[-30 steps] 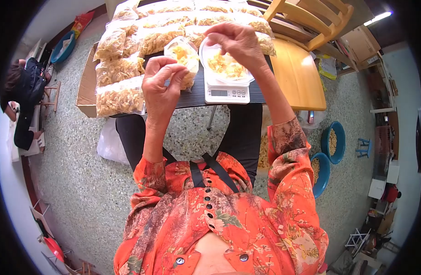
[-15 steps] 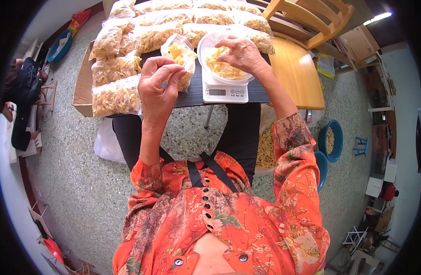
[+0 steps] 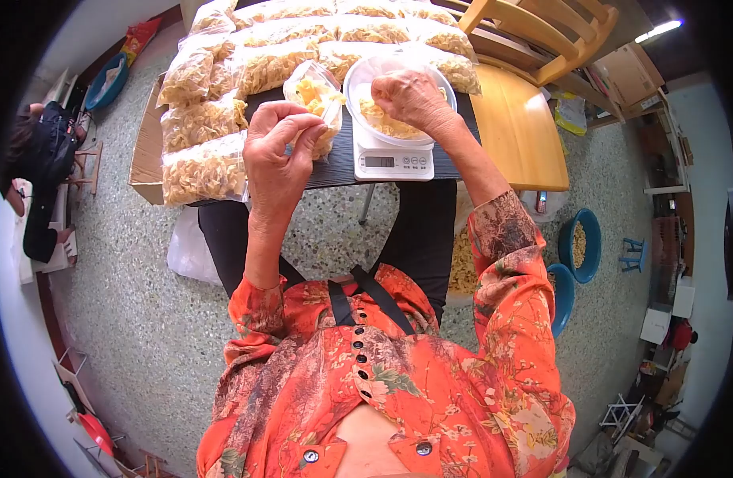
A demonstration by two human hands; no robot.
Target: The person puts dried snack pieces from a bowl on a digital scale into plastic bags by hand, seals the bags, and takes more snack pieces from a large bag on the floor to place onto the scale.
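Observation:
My left hand (image 3: pixel 280 147) pinches the edge of an open clear plastic bag (image 3: pixel 331 127), which is partly filled with yellowish dried flakes. To its right, a round white plastic bowl (image 3: pixel 353 84) with more dried yellow flakes (image 3: pixel 394 123) rests on a white kitchen scale (image 3: pixel 394 165). The scale's display is lit, but its digits are hard to read. Reaching into the bowl is my right hand (image 3: pixel 418 97), its fingers drawn together on flakes; the fingertips are partly hidden.
Filled bags (image 3: pixel 203 171) cover the table's left and back, beside a cardboard box (image 3: pixel 147 151). A wooden chair (image 3: pixel 522 119) stands right of the dark table (image 3: pixel 454 167). Blue basins (image 3: pixel 593 239) sit on the floor at right. Another person (image 3: pixel 43 159) is at far left.
My right hand has lowered its fingers into the bowl and closed them, from a spread pose above the flakes. My left hand keeps its pinch on the bag.

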